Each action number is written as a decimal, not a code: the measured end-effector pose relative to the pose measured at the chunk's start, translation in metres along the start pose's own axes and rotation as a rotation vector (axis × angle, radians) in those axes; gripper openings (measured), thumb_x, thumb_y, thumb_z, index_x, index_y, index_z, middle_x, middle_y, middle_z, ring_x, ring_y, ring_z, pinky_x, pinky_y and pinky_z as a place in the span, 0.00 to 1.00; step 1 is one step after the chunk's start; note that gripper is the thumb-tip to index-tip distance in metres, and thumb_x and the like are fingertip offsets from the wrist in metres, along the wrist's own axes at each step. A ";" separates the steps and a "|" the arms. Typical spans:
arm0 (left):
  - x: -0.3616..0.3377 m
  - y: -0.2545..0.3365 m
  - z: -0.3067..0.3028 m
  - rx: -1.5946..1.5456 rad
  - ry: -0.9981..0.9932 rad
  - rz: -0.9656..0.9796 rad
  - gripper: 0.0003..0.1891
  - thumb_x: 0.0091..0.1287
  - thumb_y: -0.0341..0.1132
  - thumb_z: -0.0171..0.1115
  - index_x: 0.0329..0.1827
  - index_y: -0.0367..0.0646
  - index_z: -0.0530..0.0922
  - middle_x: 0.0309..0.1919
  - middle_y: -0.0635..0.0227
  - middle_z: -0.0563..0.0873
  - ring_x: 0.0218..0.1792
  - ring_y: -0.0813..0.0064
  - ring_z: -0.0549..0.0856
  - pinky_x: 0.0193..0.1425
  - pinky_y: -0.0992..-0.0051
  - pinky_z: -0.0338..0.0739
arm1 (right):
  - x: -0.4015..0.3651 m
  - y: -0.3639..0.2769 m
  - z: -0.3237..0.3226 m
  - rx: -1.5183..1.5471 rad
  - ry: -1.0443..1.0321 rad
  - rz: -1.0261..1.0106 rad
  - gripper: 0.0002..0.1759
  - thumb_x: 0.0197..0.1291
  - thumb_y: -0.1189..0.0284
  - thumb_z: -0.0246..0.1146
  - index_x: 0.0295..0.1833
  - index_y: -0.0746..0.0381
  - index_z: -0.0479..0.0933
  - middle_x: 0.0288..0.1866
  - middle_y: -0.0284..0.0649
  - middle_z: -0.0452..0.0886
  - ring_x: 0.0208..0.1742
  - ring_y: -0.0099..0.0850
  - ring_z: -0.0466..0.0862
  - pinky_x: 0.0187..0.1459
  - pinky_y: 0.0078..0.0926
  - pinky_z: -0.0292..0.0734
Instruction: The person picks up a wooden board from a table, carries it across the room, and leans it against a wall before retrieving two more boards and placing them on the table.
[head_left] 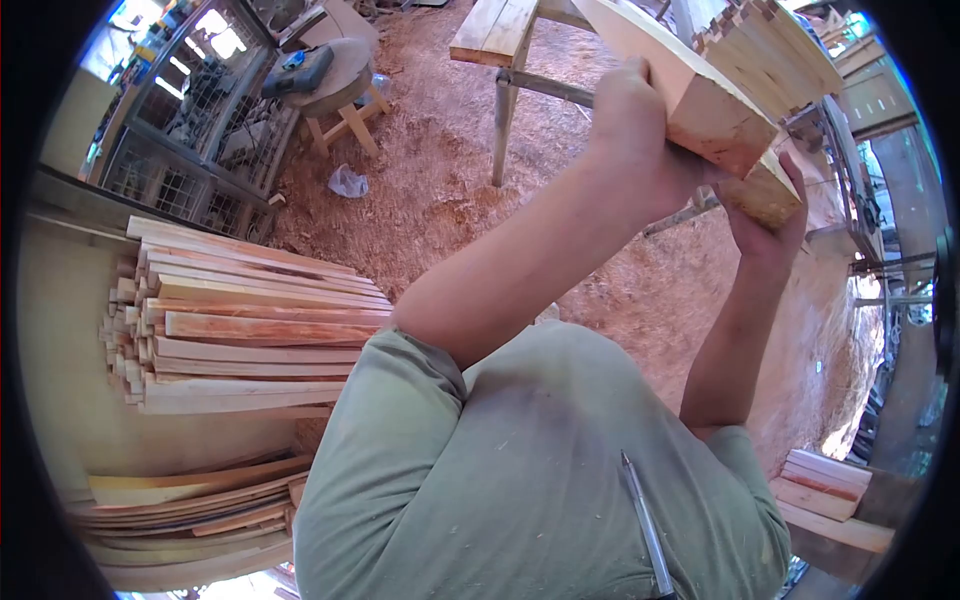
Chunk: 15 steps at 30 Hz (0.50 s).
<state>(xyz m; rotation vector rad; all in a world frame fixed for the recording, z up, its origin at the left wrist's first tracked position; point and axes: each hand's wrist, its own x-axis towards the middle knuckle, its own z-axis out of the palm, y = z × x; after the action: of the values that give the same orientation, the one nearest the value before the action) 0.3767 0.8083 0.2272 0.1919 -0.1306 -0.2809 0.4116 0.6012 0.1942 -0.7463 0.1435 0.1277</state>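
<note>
Up at the right, my left hand [632,125] is closed around the near side of a thick pale wooden board [715,115], which slants away toward the top of the view. My right hand [768,228] grips the near end of a second wooden piece [768,190] just under and right of it, with fingers wrapped round its side. The two pieces lie close together, and their ends face me. Their far ends are hidden or out of view. Some fingers of my left hand are hidden behind the wood.
A wooden bench [497,35] stands ahead, and a stack of cut boards [775,55] is beyond my hands. Long timber strips [260,325] are piled at left. A round stool [335,80] carries a dark case [298,75]. A plastic bag [348,182] lies on the shaving-covered floor.
</note>
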 end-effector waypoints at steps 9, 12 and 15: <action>-0.006 0.021 -0.015 0.105 0.037 -0.055 0.25 0.73 0.42 0.35 0.66 0.34 0.64 0.60 0.47 0.72 0.57 0.48 0.74 0.60 0.46 0.70 | -0.020 0.018 0.026 0.120 0.013 -0.040 0.32 0.63 0.62 0.56 0.68 0.69 0.62 0.64 0.53 0.73 0.64 0.50 0.75 0.63 0.67 0.66; -0.004 0.023 -0.014 0.134 0.065 -0.060 0.26 0.73 0.42 0.34 0.66 0.32 0.63 0.59 0.43 0.72 0.56 0.44 0.73 0.61 0.47 0.70 | -0.017 0.020 0.024 0.119 -0.056 -0.044 0.32 0.63 0.63 0.55 0.69 0.69 0.61 0.64 0.54 0.72 0.63 0.52 0.75 0.62 0.67 0.66; -0.004 0.026 -0.017 0.083 0.038 -0.071 0.26 0.74 0.42 0.33 0.66 0.30 0.62 0.58 0.41 0.71 0.56 0.43 0.72 0.61 0.47 0.70 | -0.010 0.019 0.014 0.181 -0.110 -0.005 0.32 0.63 0.63 0.55 0.68 0.69 0.62 0.64 0.54 0.73 0.63 0.52 0.75 0.62 0.67 0.66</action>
<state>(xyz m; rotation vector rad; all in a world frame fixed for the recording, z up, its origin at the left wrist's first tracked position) 0.3826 0.8370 0.2153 0.2847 -0.0980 -0.3430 0.3999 0.6243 0.1932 -0.5582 0.0469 0.1485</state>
